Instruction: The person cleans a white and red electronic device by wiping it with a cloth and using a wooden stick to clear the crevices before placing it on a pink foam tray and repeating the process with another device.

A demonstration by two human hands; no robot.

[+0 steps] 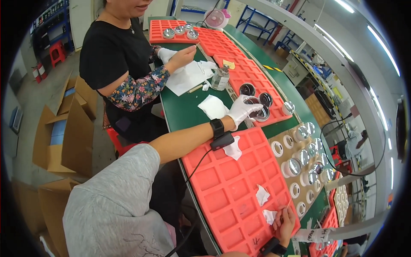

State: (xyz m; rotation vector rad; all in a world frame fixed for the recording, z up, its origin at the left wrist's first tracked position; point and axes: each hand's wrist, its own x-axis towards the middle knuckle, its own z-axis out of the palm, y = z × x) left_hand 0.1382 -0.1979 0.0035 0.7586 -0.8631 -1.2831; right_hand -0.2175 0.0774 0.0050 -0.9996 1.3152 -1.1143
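Green matting covers the long workbench (184, 113) that runs away from you, lined with red compartment trays. Your left hand (242, 109), in a white glove, reaches far forward and rests on a round lens (256, 112) with a dark glass face and metal rim, sitting in the near corner of the far red tray (252, 75). The gloved fingers curl over the lens's near rim; whether they actually pinch it you cannot tell from this view. Two more lenses of the same kind sit just behind it in that tray.

Your right hand (284, 222) is bare and stays close to your body at the lower edge. Its fingertips are pressed together on a thin stick (288, 204) that points up and away from you. It hovers over the near red tray (227, 188), just beside two crumpled white wipes (262, 195) lying in its compartments.

So the lens lies well ahead of the stick hand, across the whole near tray, and the left hand is by far the nearer one to it. As a flat disc it has no long axis; its face looks upward.

A brown tray of small shiny round parts (299, 165) sits to your right. Across the bench, a co-worker's hand (182, 55) works over a white sheet beside a clear bottle (220, 78).
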